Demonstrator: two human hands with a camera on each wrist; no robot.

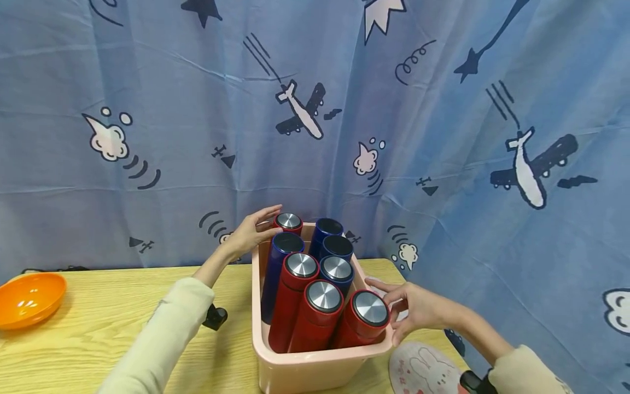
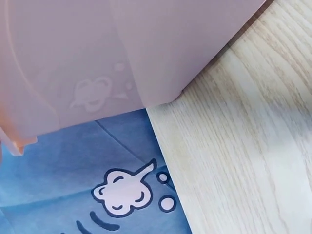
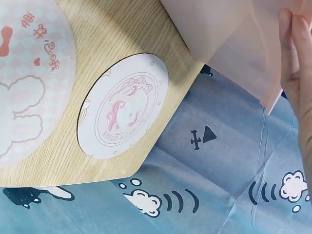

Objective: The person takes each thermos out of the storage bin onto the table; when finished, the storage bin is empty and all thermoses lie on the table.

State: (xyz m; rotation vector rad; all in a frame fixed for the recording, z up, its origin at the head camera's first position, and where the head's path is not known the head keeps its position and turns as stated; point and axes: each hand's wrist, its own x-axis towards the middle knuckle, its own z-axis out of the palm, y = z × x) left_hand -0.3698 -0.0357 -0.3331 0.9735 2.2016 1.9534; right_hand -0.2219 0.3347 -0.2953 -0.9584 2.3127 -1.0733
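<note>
A pale pink plastic bin (image 1: 318,358) stands on the table, packed with red and blue thermos bottles that have silver or dark caps. My left hand (image 1: 248,235) reaches over the bin's back left corner. Its thumb and fingers are spread at the left side of a red thermos (image 1: 289,220), close to a tall blue thermos (image 1: 285,243). At the right rim, my right hand (image 1: 413,306) has spread fingers beside a leaning red thermos (image 1: 369,312). Two of its fingers (image 3: 293,44) overlap the bin wall (image 3: 229,48) in the right wrist view. My left hand is outside its own wrist view.
An orange bowl (image 1: 31,300) sits at the table's left. Right of the bin lies a round rabbit mat (image 1: 423,369), near another round printed mat (image 3: 124,107). A blue patterned curtain (image 1: 197,109) hangs behind the wood-grain table (image 1: 123,295).
</note>
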